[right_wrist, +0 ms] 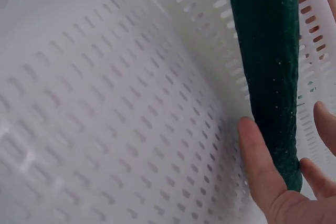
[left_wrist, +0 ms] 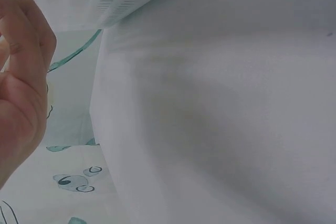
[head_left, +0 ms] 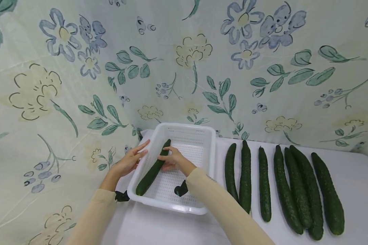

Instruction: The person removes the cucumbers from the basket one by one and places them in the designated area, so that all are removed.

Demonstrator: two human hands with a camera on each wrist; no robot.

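Observation:
A long dark green cucumber [head_left: 151,175] lies slantwise along the left side of a white perforated plastic basket [head_left: 211,160]. My right hand [head_left: 173,159] reaches into the basket and holds this cucumber near its far end. In the right wrist view, thumb and fingers of the right hand [right_wrist: 289,198] lie on opposite sides of the cucumber [right_wrist: 270,66]. Outside the basket, my left hand [head_left: 127,165] rests against its left wall with fingers extended. The left wrist view catches the left hand [left_wrist: 23,87] only partly, beside the basket's wall [left_wrist: 71,3].
Several more cucumbers [head_left: 264,183] lie lengthwise on the white-covered table [head_left: 159,224], right of the basket. Two of them, a thin cucumber [head_left: 230,166] and its neighbour [head_left: 245,173], are closest to it. A floral-patterned cloth [head_left: 178,68] hangs behind and at the left.

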